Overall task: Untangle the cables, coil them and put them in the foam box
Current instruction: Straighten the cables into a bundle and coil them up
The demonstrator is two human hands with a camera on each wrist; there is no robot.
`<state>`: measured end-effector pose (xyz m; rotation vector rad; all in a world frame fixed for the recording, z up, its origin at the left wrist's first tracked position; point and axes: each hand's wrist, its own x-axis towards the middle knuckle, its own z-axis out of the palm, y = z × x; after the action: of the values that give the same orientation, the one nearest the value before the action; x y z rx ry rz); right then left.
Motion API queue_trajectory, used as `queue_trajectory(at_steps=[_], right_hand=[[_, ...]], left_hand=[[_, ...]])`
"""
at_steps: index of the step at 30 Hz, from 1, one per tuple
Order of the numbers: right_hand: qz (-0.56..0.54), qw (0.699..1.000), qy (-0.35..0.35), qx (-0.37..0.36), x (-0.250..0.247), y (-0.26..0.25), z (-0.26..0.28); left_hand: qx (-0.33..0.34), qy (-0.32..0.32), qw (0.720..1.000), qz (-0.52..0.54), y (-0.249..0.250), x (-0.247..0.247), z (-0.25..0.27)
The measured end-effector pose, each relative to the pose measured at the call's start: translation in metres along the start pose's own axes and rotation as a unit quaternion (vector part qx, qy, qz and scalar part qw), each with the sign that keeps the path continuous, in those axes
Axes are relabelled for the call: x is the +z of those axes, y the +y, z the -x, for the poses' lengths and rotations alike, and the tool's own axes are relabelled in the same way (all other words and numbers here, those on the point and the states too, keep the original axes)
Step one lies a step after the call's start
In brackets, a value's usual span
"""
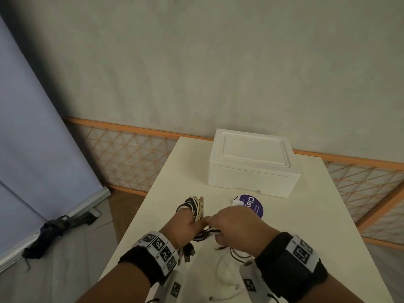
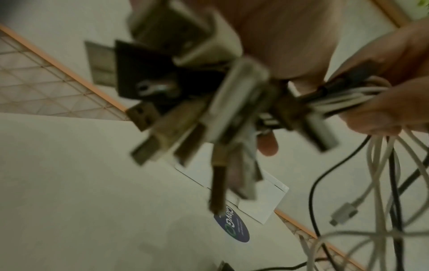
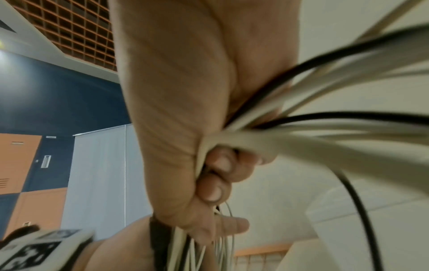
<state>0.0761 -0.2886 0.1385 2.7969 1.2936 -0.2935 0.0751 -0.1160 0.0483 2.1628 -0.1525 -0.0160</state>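
A bundle of black and white cables point(image 1: 195, 207) is wound around my left hand point(image 1: 185, 224), which grips it above the near part of the table. Several USB plugs point(image 2: 162, 110) dangle below that hand. My right hand point(image 1: 235, 228) is clenched around the same strands point(image 3: 290, 132) right beside the left; loose ends point(image 1: 227, 270) trail down onto the table. The white foam box point(image 1: 251, 165) stands at the far end of the table with its lid on.
A round purple sticker point(image 1: 251, 205) lies on the cream table point(image 1: 306, 215) between my hands and the box. An orange lattice fence point(image 1: 131, 158) runs behind the table. A grey roller screen point(image 1: 32, 149) leans at the left, over the floor.
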Motion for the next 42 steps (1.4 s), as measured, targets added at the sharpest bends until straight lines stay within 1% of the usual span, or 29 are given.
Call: queue_trajectory(at_steps=[2, 3, 4, 6, 8, 10, 11, 13, 15, 17, 19, 20, 22, 23, 25, 26, 28, 30, 32, 34, 36, 38, 40, 42], right_hand=[[0.027, 1.0, 0.009, -0.01, -0.008, 0.003, 0.001], [0.032, 0.999, 0.022, -0.016, -0.011, 0.006, 0.001], [0.028, 0.998, 0.045, -0.029, -0.014, 0.007, 0.001], [0.05, 0.994, 0.08, -0.059, -0.019, 0.01, 0.0], [0.097, 0.987, 0.093, -0.087, -0.014, 0.014, -0.002], [0.13, 0.977, 0.134, -0.102, -0.006, 0.019, -0.007], [0.137, 0.971, 0.161, -0.113, -0.002, 0.02, -0.008], [0.122, 0.96, 0.214, -0.132, 0.002, 0.026, -0.007], [0.099, 0.95, 0.263, -0.139, 0.0, 0.03, -0.007], [0.081, 0.938, 0.303, -0.146, -0.001, 0.035, -0.007], [0.068, 0.928, 0.337, -0.141, -0.002, 0.039, -0.009], [0.068, 0.924, 0.35, -0.139, -0.002, 0.041, -0.011], [0.046, 0.923, 0.352, -0.148, 0.001, 0.046, -0.017], [0.007, 0.927, 0.34, -0.158, 0.002, 0.047, -0.019], [-0.133, 0.934, 0.293, -0.158, 0.004, 0.048, -0.02], [-0.218, 0.929, 0.263, -0.143, 0.004, 0.046, -0.019], [-0.367, 0.897, 0.221, -0.111, 0.006, 0.041, -0.018], [-0.448, 0.859, 0.234, -0.081, 0.01, 0.034, -0.022], [-0.486, 0.832, 0.262, -0.06, 0.014, 0.027, -0.028], [-0.514, 0.81, 0.282, -0.032, 0.018, 0.021, -0.034], [-0.521, 0.792, 0.317, -0.017, 0.021, 0.017, -0.035], [-0.512, 0.79, 0.336, -0.017, 0.02, 0.016, -0.034], [-0.508, 0.798, 0.325, -0.018, 0.02, 0.017, -0.036], [-0.507, 0.806, 0.305, -0.01, 0.018, 0.02, -0.04]], left_hand=[[-0.013, -0.04, 0.996, 0.084, 0.006, -0.003, 0.002], [-0.024, -0.066, 0.992, 0.105, 0.007, -0.004, 0.004], [-0.033, -0.092, 0.99, 0.099, 0.01, -0.006, 0.005], [-0.038, -0.125, 0.991, 0.036, 0.017, -0.007, 0.008], [-0.011, -0.11, 0.994, -0.016, 0.025, -0.003, 0.009], [0.016, -0.072, 0.995, -0.068, 0.02, 0.002, 0.006], [0.018, -0.063, 0.993, -0.096, 0.018, 0.003, 0.005], [0.025, -0.045, 0.992, -0.111, 0.014, 0.004, 0.005], [0.044, -0.029, 0.994, -0.098, 0.021, 0.001, 0.003], [0.056, -0.029, 0.997, -0.045, 0.036, -0.003, 0.001], [0.036, -0.049, 0.998, 0.028, 0.048, -0.008, 0.003], [0.017, -0.075, 0.995, 0.061, 0.053, -0.01, 0.005], [-0.006, -0.134, 0.983, 0.129, 0.057, -0.013, 0.008], [-0.009, -0.155, 0.974, 0.165, 0.061, -0.014, 0.01], [-0.017, -0.178, 0.954, 0.241, 0.066, -0.014, 0.01], [-0.018, -0.183, 0.946, 0.269, 0.067, -0.014, 0.009], [-0.013, -0.19, 0.936, 0.295, 0.068, -0.013, 0.005], [-0.003, -0.193, 0.941, 0.278, 0.064, -0.013, 0.001], [-0.003, -0.205, 0.948, 0.244, 0.062, -0.012, 0.001], [-0.014, -0.216, 0.944, 0.25, 0.064, -0.01, 0.005], [0.005, -0.236, 0.935, 0.264, 0.066, -0.008, 0.007], [0.021, -0.252, 0.929, 0.271, 0.065, -0.006, 0.008], [0.024, -0.256, 0.926, 0.278, 0.065, -0.005, 0.007], [0.015, -0.243, 0.926, 0.288, 0.062, -0.005, 0.004]])
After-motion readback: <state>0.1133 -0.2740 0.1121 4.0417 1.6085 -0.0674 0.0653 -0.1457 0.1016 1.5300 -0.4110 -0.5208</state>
